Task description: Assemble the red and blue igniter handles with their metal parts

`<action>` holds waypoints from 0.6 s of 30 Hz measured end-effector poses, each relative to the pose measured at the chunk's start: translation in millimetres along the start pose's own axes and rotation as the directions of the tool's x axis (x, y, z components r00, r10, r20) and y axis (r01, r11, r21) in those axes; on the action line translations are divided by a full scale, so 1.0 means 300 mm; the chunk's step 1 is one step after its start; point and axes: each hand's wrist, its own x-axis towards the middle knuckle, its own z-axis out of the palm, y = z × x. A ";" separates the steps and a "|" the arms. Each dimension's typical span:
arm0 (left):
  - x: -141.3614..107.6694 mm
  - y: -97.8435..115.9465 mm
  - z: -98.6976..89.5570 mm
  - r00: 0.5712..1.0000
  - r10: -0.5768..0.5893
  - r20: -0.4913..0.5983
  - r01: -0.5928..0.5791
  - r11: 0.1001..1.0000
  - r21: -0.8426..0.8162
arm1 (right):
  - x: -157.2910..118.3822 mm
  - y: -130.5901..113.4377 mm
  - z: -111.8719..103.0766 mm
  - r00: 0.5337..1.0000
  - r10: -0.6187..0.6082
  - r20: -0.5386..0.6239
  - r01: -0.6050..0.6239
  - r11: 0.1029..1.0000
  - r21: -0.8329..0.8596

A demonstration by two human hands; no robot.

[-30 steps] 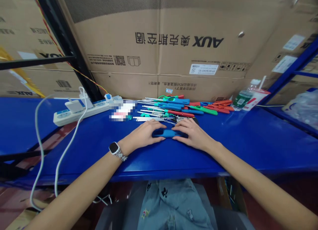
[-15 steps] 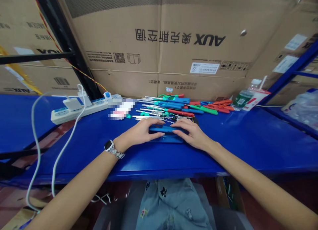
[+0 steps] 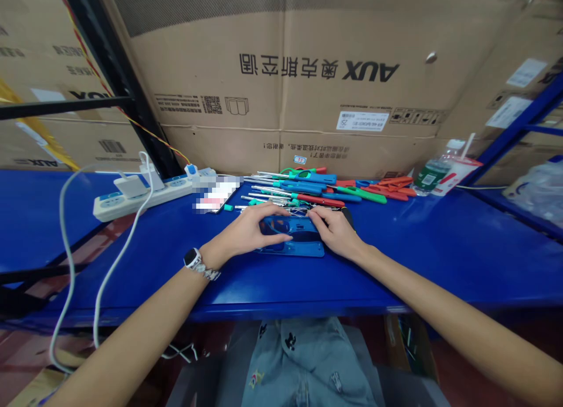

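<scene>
A blue plastic case (image 3: 299,248) lies near the middle of the blue table, with dark and orange-brown parts showing inside it. My left hand (image 3: 250,228) grips its left side, thumb in front and fingers behind. At the case's right end is my right hand (image 3: 336,231), its thumb and index finger pinched at the rear edge; what is between those fingertips is too small to make out. Just behind both hands lies a pile of long-necked lighters with blue, red and green handles (image 3: 316,200). Small metal pieces sit between the pile and the case.
At the left is a white power strip (image 3: 171,187) with plugs and cables. A phone (image 3: 222,194) lies beside the pile. Orange pieces (image 3: 391,187), a green-labelled bottle (image 3: 431,175) and a white-and-red cup (image 3: 457,172) stand or lie at the right. A large cardboard box (image 3: 281,102) rises behind.
The blue case has tipped so that its inside shows more. My right hand's fingers have drawn together at its rear right edge. My left hand stays at the left side.
</scene>
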 end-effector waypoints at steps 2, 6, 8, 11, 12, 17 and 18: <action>0.001 -0.008 -0.009 1.000 0.027 0.014 -0.028 0.999 0.038 | -0.010 -0.008 -0.004 1.000 -0.017 -0.014 0.016 1.000 -0.017; 0.003 -0.022 -0.060 0.995 -0.014 -0.098 0.022 0.996 0.083 | -0.040 -0.036 -0.038 0.980 -0.086 -0.179 0.065 0.991 -0.121; 0.002 -0.023 -0.087 0.987 -0.045 -0.156 0.060 0.994 0.095 | -0.054 -0.049 -0.052 0.986 -0.127 -0.112 0.107 0.980 -0.170; 0.000 -0.018 -0.102 0.985 -0.080 -0.151 0.094 0.992 0.087 | -0.061 -0.060 -0.049 0.975 -0.159 0.156 0.189 0.961 -0.201; -0.001 -0.017 -0.101 0.987 -0.089 -0.131 0.100 0.992 0.082 | -0.059 -0.061 -0.044 0.963 -0.151 0.225 0.197 0.960 -0.199; -0.005 -0.026 -0.092 0.983 -0.139 -0.123 0.150 0.985 0.088 | -0.041 -0.027 -0.057 0.963 -0.095 0.253 0.134 0.980 -0.143; -0.005 -0.030 -0.094 0.978 -0.142 -0.155 0.158 0.982 0.098 | -0.039 -0.010 -0.076 0.974 -0.087 0.207 0.116 0.985 -0.128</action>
